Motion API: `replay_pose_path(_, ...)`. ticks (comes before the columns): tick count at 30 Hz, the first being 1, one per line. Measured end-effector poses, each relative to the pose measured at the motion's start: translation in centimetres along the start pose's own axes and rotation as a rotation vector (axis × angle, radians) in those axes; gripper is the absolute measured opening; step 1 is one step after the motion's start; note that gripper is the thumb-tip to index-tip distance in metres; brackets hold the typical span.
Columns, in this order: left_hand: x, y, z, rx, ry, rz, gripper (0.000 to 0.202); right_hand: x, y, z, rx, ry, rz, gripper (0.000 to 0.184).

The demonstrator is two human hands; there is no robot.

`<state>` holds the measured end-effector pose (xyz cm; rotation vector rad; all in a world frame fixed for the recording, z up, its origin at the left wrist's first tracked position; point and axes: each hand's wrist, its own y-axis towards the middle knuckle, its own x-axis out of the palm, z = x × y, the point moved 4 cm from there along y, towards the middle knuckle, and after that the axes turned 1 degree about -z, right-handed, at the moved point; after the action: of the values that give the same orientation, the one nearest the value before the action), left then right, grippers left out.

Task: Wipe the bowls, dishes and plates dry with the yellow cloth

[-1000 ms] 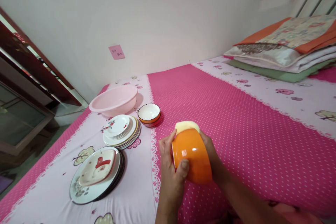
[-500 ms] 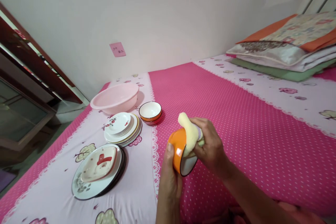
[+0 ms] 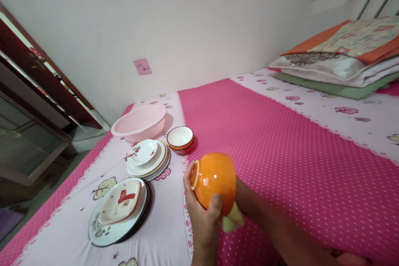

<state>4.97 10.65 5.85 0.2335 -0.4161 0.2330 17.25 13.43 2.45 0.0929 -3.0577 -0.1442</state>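
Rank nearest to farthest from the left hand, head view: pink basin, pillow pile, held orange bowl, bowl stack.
1. Orange bowl: touching, held by the left hand, tipped on its side.
2. Bowl stack: beyond the hand, slightly left.
3. Pink basin: farther back and left, past the bowl stack.
4. Pillow pile: far right, toward the back.

Bedspread (image 3: pixel 274 145) open beyond orange bowl (image 3: pixel 216 181); plates (image 3: pixel 143 153), stacked bowls (image 3: pixel 180 138) leftward.

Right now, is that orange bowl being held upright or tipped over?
Tipped sideways. The bowl shows its white bottom ring beside the left hand, and its opening is turned out of sight.
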Motion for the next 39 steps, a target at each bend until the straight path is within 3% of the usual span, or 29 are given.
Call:
replay_pose_path(3,-1.0,1.4,-0.3,-0.213,-0.345,0.154,0.063,-2.6,0.5,-0.8,0.063,-0.286,-0.019,0.025)
replay_pose_path(7,-2.6,2.8,-1.1,-0.552,-0.633,0.350,0.044,-6.3,1.3,-1.3,-0.033,-0.781,0.200,0.040)
replay_pose_path(10,-3.0,2.8,-2.5,-0.743,-0.779,0.384,0.052,-5.7,1.0,-1.9,-0.275,-0.899,0.264,0.052)
replay_pose_path(12,-3.0,2.6,-3.5,-0.805,-0.817,0.404,0.059,-3.5,0.2,-2.2,-0.418,-0.875,0.151,0.048)
replay_pose_path(15,-2.6,2.1,-4.3,-0.838,-0.840,0.411,0.064,0.5,-1.3,-2.0,-0.474,-0.807,-0.121,0.043)
replay_pose_path(18,-2.2,1.9,-4.5,-0.836,-0.860,0.408,0.060,3.1,-2.1,-1.2,-0.428,-0.813,-0.230,0.032)
replay_pose_path(23,-2.1,2.0,-4.5,-0.805,-0.830,0.359,0.060,3.8,-1.6,-0.2,-0.389,-0.923,-0.161,0.015)
replay_pose_path(32,-1.7,2.4,-4.0,-0.825,-0.802,0.202,0.072,3.0,-0.5,-1.2,-0.321,-0.959,-0.049,0.015)
replay_pose_path(37,-4.0,2.6,-4.9,-0.855,-0.621,0.420,0.064,2.4,0.8,-4.8,-0.401,-0.991,-0.029,0.007)
replay_pose_path(39,-4.5,2.8,-5.3,-0.844,-0.584,0.441,0.055,2.4,2.4,-6.6,-0.457,-1.014,-0.014,0.005)
